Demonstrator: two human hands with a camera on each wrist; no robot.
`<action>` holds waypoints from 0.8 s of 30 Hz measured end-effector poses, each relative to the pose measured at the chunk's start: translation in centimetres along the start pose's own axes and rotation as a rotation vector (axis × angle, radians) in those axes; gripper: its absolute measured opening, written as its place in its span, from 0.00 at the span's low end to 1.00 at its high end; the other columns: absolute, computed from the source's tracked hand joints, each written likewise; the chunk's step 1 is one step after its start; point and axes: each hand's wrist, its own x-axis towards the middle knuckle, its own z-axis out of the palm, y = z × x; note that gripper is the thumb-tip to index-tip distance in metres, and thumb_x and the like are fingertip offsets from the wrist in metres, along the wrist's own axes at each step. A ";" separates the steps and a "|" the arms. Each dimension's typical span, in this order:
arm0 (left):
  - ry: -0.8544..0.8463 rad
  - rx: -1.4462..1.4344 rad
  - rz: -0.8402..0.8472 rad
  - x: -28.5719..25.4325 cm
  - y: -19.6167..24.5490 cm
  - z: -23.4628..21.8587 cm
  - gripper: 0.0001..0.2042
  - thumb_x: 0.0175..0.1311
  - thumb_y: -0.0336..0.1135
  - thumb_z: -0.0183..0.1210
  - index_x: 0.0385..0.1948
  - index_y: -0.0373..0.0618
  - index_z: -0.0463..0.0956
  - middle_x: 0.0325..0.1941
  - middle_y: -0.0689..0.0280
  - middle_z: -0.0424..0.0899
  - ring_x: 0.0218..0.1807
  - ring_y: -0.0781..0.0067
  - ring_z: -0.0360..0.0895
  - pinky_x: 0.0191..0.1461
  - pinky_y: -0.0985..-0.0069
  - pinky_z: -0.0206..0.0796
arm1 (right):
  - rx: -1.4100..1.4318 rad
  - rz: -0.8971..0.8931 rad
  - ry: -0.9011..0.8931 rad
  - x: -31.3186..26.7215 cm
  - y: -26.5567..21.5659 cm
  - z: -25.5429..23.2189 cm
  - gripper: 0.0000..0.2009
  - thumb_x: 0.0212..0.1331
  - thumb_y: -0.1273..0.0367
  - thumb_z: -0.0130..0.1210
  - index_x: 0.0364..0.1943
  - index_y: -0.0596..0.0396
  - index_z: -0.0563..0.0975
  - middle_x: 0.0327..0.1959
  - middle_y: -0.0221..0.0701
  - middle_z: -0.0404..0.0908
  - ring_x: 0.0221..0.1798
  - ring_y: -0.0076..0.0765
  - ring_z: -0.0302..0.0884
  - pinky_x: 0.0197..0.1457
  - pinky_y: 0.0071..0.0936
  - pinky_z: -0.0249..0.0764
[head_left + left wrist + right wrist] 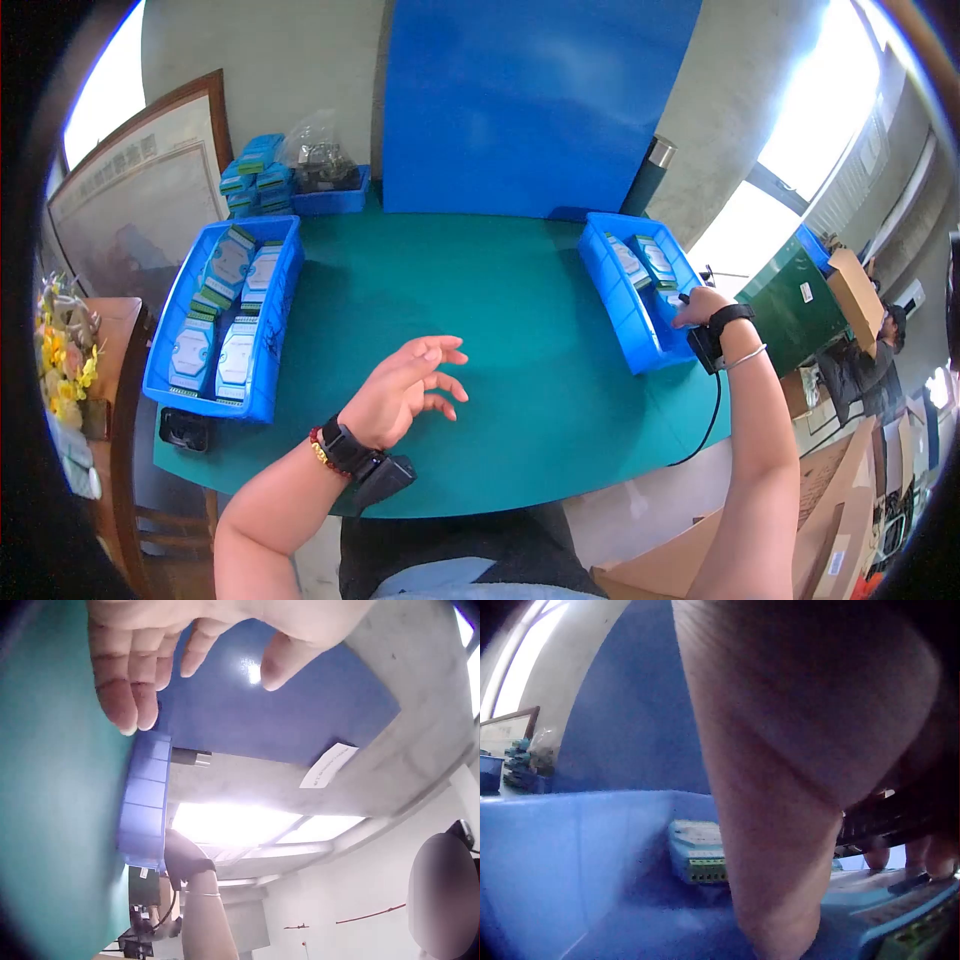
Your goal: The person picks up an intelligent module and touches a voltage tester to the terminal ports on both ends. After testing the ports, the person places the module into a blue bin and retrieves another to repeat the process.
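Observation:
My right hand (pixel 703 306) reaches into the right blue bin (pixel 622 318), its thumb down on the near side. In the right wrist view, the thumb (pixel 776 885) and several fingertips are around a dark, ridged edge (pixel 874 825) of a terminal-block module, mostly hidden by the hand. Beside it lies another module (pixel 862 892), and a blue-and-white module with green terminals (pixel 697 851) rests farther back in the bin. My left hand (pixel 405 390) hovers over the green table (pixel 440 290), fingers loosely bent and holding nothing.
A left blue bin (pixel 275 350) holds several modules. Behind it are stacked modules (pixel 258 175) and a small blue tray (pixel 330 202) with a plastic bag. A blue panel (pixel 540 110) stands at the back, a dark bottle (pixel 650 175) beside it. A cable (pixel 712 425) hangs from my right wrist.

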 end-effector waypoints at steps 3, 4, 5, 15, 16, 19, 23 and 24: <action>-0.009 0.002 -0.027 0.0 0.1 -0.1 0.22 0.66 0.45 0.49 0.55 0.39 0.64 0.53 0.57 0.70 0.42 0.61 0.74 0.39 0.66 0.70 | -0.057 -0.005 -0.010 1.0 0.7 0.5 0.25 0.37 0.53 0.66 0.31 0.64 0.81 0.31 0.42 0.82 0.34 0.42 0.79 0.39 0.35 0.75; -0.012 0.006 -0.028 0.0 0.0 -0.2 0.22 0.66 0.45 0.49 0.55 0.40 0.65 0.53 0.57 0.70 0.43 0.61 0.74 0.39 0.66 0.70 | -0.112 -0.035 0.004 1.2 0.9 0.5 0.25 0.37 0.54 0.67 0.32 0.64 0.81 0.30 0.42 0.82 0.34 0.43 0.79 0.39 0.36 0.75; -0.015 0.009 -0.029 0.1 0.0 -0.3 0.21 0.66 0.45 0.49 0.55 0.40 0.65 0.53 0.57 0.69 0.43 0.61 0.74 0.39 0.66 0.70 | -0.167 -0.065 0.019 1.4 1.3 0.6 0.24 0.37 0.54 0.67 0.32 0.64 0.81 0.30 0.43 0.82 0.34 0.43 0.79 0.40 0.36 0.75; 0.052 0.167 0.251 -0.4 1.5 -0.1 0.16 0.64 0.33 0.54 0.51 0.38 0.67 0.45 0.61 0.75 0.38 0.74 0.75 0.40 0.76 0.69 | 0.690 -0.603 0.677 -10.3 -10.3 -3.8 0.10 0.62 0.68 0.46 0.39 0.63 0.73 0.37 0.43 0.77 0.38 0.45 0.75 0.44 0.36 0.70; 0.060 0.193 0.322 -0.8 2.3 -0.1 0.15 0.64 0.33 0.54 0.51 0.38 0.68 0.45 0.62 0.75 0.39 0.74 0.75 0.41 0.77 0.69 | 0.737 -0.677 0.702 -12.1 -12.1 -4.1 0.11 0.64 0.68 0.45 0.39 0.62 0.74 0.36 0.40 0.77 0.38 0.40 0.75 0.44 0.33 0.70; 0.182 0.241 0.651 -2.5 6.5 -0.1 0.13 0.64 0.32 0.53 0.48 0.38 0.70 0.43 0.63 0.77 0.40 0.76 0.74 0.44 0.78 0.67 | 1.056 -0.798 0.595 -15.6 -15.8 -3.8 0.13 0.67 0.64 0.43 0.39 0.60 0.75 0.35 0.31 0.78 0.39 0.25 0.72 0.44 0.26 0.68; 0.696 0.603 0.896 -5.1 14.2 -3.5 0.14 0.62 0.31 0.56 0.47 0.35 0.72 0.41 0.62 0.78 0.46 0.75 0.73 0.50 0.77 0.65 | 1.525 -0.944 0.467 -14.3 -19.9 -0.8 0.15 0.66 0.62 0.43 0.36 0.60 0.77 0.30 0.28 0.76 0.34 0.22 0.68 0.39 0.21 0.62; 0.805 0.707 0.837 -4.8 16.1 -6.5 0.16 0.60 0.32 0.57 0.48 0.34 0.71 0.43 0.61 0.78 0.46 0.74 0.74 0.50 0.77 0.66 | 1.571 -0.897 0.418 -13.8 -20.6 -0.1 0.15 0.66 0.62 0.43 0.36 0.59 0.77 0.29 0.26 0.75 0.32 0.20 0.66 0.35 0.20 0.61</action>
